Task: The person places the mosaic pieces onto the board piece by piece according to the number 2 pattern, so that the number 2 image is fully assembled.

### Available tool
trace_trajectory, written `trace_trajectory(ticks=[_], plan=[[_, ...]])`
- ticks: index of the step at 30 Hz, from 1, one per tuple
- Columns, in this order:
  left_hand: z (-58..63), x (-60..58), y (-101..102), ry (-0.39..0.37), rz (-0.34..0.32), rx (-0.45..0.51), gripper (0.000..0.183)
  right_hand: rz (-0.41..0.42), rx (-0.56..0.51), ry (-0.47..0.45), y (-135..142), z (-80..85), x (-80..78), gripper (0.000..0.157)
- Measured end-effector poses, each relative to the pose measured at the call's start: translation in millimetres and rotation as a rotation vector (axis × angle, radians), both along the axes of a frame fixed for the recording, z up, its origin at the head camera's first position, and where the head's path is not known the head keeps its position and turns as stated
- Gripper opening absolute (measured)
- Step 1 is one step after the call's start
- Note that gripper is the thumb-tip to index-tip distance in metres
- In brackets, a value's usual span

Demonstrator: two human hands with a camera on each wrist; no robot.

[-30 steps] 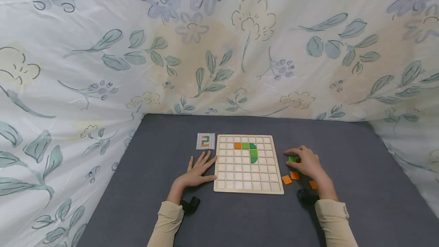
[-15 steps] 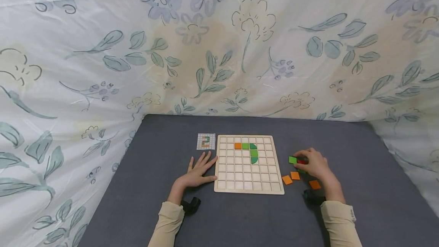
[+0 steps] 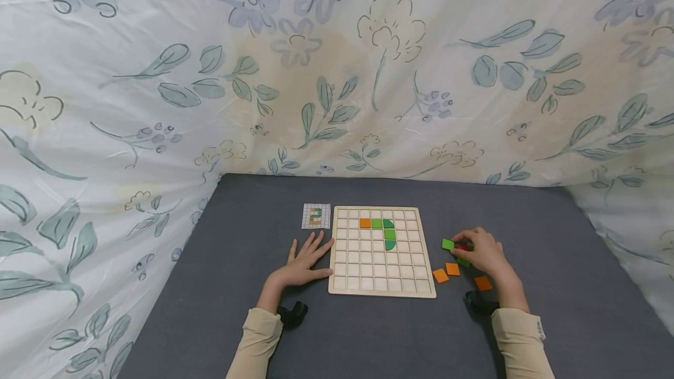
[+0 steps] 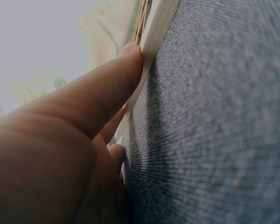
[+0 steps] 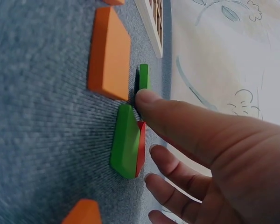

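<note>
My left hand [image 3: 301,266] lies with fingers spread along the left side of the wooden grid board [image 3: 354,285]. Its thumb [image 4: 116,77] touches the board's edge in the left wrist view. Right of the board, my right hand [image 3: 481,253] pinches one edge of a light green square tile [image 3: 447,244] between thumb and index finger. That index finger is mostly hidden by the thumb [image 5: 154,102] in the right wrist view. Under the hand, a red piece [image 5: 141,149] lies against another green piece [image 5: 125,144]. The other right fingers hang apart from these pieces.
Orange tiles [image 3: 452,269] lie right of the board and nearer the wrist. On the grid sit an orange tile [image 3: 365,223], green squares [image 3: 376,223] and dark green curved pieces [image 3: 390,245]. A printed pattern card [image 3: 316,216] lies at the board's upper left.
The right hand has shifted right from over the green tile, uncovering it and an orange tile. Since half a second ago, the green tile has turned slightly at its fingertips. The left hand has stayed put.
</note>
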State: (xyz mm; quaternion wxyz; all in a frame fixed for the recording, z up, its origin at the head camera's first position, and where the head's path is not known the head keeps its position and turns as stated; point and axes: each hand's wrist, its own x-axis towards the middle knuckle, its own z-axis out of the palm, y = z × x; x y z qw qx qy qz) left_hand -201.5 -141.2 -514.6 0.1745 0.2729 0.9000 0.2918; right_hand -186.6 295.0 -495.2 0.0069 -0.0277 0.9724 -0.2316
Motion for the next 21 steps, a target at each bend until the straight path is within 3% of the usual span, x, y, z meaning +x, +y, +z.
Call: trace_trajectory(ticks=[21], plan=[[1.4,-0.9,3,0.003,0.009,-0.001,0.072,0.055,-0.008,0.103,-24,8.0,-3.7,0.028]])
